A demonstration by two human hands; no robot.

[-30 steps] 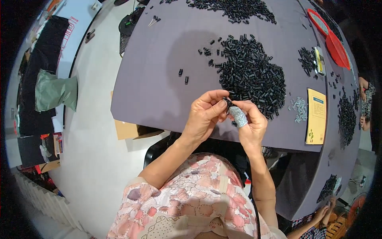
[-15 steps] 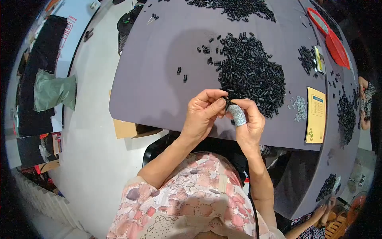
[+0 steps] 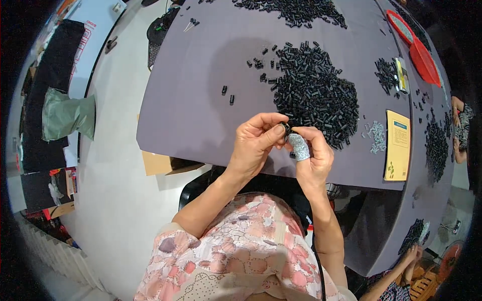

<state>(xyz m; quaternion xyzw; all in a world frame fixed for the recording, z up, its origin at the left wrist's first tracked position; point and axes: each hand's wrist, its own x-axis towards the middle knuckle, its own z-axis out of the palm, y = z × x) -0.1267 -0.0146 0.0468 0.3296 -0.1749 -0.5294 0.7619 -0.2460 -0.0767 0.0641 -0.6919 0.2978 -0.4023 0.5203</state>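
Between my fingertips, just off the near edge of a big heap of black cylindrical parts (image 3: 319, 90), is one small black cylindrical part (image 3: 286, 128). My left hand (image 3: 256, 143) pinches it between thumb and forefinger. From the other side my right hand (image 3: 314, 155) closes on the same part; a grey speckled wrap (image 3: 299, 146) covers its thumb. My fingers hide most of the part. Two loose black parts (image 3: 228, 94) lie on the grey-covered table (image 3: 181, 110) to the left of the heap.
Another black heap (image 3: 296, 11) lies at the far edge. To the right are small pale pieces (image 3: 375, 136), a yellow booklet (image 3: 397, 145) and red baskets (image 3: 424, 61). Another person's hands (image 3: 414, 253) work at a small pile lower right. A cardboard box (image 3: 163, 163) stands below the table's left edge.
My hands stay in nearly the same place, still pinching the black part. At lower right, the other person's hands have moved up to the small pile.
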